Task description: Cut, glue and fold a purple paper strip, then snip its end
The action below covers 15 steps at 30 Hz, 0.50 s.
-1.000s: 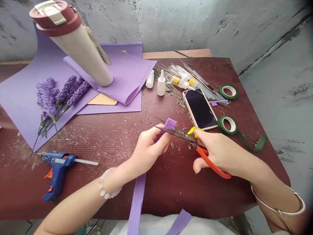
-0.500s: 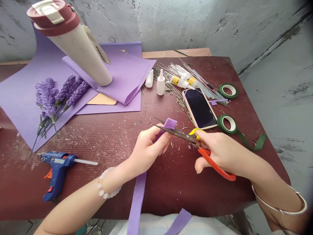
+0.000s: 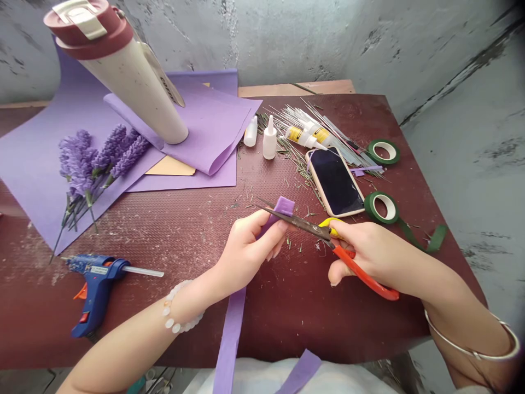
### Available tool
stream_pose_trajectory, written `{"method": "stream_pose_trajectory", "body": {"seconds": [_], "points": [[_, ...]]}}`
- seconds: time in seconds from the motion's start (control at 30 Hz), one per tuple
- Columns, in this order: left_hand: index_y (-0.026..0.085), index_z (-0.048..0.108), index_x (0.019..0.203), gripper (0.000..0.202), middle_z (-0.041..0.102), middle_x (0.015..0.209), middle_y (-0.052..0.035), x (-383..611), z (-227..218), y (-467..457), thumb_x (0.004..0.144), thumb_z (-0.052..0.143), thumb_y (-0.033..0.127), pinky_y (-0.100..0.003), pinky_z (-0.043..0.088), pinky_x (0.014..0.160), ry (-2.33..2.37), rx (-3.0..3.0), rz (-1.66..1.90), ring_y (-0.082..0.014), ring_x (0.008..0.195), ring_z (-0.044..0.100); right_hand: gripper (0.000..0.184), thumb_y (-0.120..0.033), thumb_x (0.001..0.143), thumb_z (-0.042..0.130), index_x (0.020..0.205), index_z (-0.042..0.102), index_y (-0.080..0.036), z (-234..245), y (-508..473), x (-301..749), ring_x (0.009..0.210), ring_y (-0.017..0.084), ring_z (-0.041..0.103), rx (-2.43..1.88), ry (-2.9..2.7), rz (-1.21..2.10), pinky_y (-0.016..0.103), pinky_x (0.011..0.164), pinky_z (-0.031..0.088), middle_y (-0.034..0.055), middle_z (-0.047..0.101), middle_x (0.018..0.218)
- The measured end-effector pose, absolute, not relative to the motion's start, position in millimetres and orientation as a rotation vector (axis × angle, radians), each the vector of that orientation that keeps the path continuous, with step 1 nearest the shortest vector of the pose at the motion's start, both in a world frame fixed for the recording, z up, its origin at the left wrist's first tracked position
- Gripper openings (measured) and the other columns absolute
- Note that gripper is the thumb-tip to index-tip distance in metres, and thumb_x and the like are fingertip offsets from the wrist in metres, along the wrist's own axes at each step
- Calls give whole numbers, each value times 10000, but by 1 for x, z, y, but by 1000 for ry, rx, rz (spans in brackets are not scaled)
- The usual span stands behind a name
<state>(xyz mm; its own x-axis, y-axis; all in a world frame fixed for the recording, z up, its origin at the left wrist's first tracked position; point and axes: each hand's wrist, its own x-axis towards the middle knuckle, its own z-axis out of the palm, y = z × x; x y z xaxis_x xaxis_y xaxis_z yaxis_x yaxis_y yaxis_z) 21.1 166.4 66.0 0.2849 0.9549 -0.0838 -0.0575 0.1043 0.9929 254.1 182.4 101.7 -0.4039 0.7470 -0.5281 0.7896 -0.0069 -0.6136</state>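
Note:
My left hand (image 3: 250, 249) pinches a strip of purple felt (image 3: 284, 207) between thumb and fingers, and the strip's long tail (image 3: 229, 342) hangs down past the table's front edge. My right hand (image 3: 371, 254) grips a pair of scissors (image 3: 299, 225) with orange-red and yellow handles. Their dark metal blades lie across the top of the felt, right beside my left fingers. A white beaded bracelet circles my left wrist, and a thin silver bangle is on my right arm.
On the dark red table are a blue hot glue gun (image 3: 96, 290), felt lavender sprigs (image 3: 88, 161), purple paper sheets (image 3: 197, 131), a leaning white-and-maroon flask (image 3: 131, 76), a phone (image 3: 334, 180), green tape rolls (image 3: 381, 207), glue bottles (image 3: 269, 139) and scattered thin stems (image 3: 295, 145).
The scissor blades have narrowed further around the felt. The red handle has swung slightly right, and the felt strip sits a little lower.

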Motion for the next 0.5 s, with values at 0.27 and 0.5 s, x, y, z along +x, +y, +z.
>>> {"method": "stream_pose_trajectory", "body": {"seconds": [0.27, 0.5], "points": [[144, 743, 880, 411, 645, 601, -8, 16, 63, 168, 1031, 551, 475, -249, 438, 541, 850, 1097, 985, -108, 505, 528, 260, -374, 793, 756, 768, 540, -232, 99, 183, 264, 592, 149, 506, 1518, 2026, -1763, 263, 547, 350, -54, 626, 643], [99, 792, 852, 497, 772, 658, -105, 15, 68, 172, 976, 603, 542, -277, 469, 480, 844, 903, 855, -154, 453, 611, 459, -662, 785, 729, 776, 624, -215, 65, 179, 289, 535, 139, 424, 1339, 2044, -1897, 271, 495, 281, -36, 581, 610]]}}
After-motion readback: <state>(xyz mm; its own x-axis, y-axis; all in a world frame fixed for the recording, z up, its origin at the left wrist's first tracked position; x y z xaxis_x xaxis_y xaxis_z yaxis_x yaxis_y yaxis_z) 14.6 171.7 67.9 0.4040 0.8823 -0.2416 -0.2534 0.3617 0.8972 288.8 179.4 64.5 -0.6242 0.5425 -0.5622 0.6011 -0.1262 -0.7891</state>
